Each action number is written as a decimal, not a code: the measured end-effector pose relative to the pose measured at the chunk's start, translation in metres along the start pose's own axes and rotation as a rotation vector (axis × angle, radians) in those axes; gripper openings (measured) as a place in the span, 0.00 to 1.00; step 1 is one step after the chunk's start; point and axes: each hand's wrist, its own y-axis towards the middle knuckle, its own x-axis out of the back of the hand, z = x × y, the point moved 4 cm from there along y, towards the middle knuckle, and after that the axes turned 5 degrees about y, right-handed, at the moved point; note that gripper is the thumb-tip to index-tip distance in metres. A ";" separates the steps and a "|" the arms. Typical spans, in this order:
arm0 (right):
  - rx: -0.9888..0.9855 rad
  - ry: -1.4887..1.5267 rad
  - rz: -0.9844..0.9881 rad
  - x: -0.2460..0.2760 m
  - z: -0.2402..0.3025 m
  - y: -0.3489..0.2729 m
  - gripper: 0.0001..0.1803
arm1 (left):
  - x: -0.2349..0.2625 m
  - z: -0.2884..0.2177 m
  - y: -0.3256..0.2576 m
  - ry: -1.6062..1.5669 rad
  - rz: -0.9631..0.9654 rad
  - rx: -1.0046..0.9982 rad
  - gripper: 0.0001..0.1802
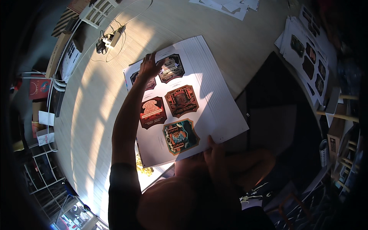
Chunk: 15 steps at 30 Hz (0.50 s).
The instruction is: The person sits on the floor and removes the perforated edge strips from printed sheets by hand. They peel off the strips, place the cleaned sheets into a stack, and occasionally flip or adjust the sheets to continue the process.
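Observation:
A stack of large white printed sheets (pixel 218 115) lies tilted in front of me, its layered edges fanned along the upper right. Several dark ornate label designs are printed on the top sheet, among them a teal and gold label (pixel 180 136) near the lower edge and a red-brown label (pixel 182 100) above it. Across the upper left part, my left hand (pixel 150 68) rests with fingers apart, partly covering one printed label. My right hand (pixel 215 151) grips the lower edge, its thumb on top and the other fingers hidden.
A white power strip (pixel 112 39) with plugs and cables lies on the pale floor (pixel 88 115) at upper left. More printed sheets (pixel 306 57) lie at upper right beside a dark mat (pixel 274 103). A wire shelf (pixel 42 168) stands left; white paper pieces (pixel 234 8) lie at the top.

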 end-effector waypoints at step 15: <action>-0.061 0.085 -0.036 0.056 -0.030 -0.017 0.25 | -0.006 -0.004 0.024 -0.066 0.231 0.061 0.38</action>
